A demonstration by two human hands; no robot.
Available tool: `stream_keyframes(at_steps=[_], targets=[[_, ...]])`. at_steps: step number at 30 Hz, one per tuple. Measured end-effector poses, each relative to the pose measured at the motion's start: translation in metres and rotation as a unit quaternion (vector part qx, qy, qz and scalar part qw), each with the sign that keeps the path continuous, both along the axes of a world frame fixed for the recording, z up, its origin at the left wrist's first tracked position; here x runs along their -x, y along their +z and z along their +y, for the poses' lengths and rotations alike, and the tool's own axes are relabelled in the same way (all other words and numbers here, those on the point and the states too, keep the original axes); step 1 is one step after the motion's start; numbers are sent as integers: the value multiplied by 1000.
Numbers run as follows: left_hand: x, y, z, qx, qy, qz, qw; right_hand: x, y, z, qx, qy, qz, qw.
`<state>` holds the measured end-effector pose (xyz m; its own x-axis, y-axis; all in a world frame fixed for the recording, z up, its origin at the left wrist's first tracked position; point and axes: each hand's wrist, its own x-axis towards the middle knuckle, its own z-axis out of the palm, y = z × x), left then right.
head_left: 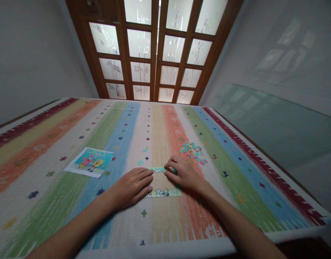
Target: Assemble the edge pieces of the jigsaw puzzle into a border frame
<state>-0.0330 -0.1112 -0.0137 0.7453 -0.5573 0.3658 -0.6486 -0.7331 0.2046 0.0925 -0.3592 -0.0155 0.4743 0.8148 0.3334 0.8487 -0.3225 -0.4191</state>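
Note:
A partly built jigsaw frame (165, 193) lies on the striped tablecloth (160, 223) near the front edge. Its top strip (158, 169) and bottom strip show between my hands. My left hand (133, 187) rests flat on the puzzle's left side, fingers stretched out and together. My right hand (181, 173) lies on the right side, fingertips curled and pressing on the end of the top strip. A heap of loose puzzle pieces (194, 151) sits just beyond my right hand.
A cartoon reference picture (90, 162) lies to the left on the cloth. A few stray pieces (145, 149) lie beyond the puzzle. A wooden glazed door (154, 50) stands behind the table. A glass panel (276, 126) leans along the right wall.

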Motion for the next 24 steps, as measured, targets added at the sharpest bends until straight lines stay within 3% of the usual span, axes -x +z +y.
stream_keyframes(at_steps=[20, 24], targets=[[1, 1, -2, 24, 0, -3, 1000, 2, -3, 4, 4, -22, 10, 1000], [-1, -2, 3, 20, 40, -40, 998, 3, -6, 5, 0, -26, 9, 1000]])
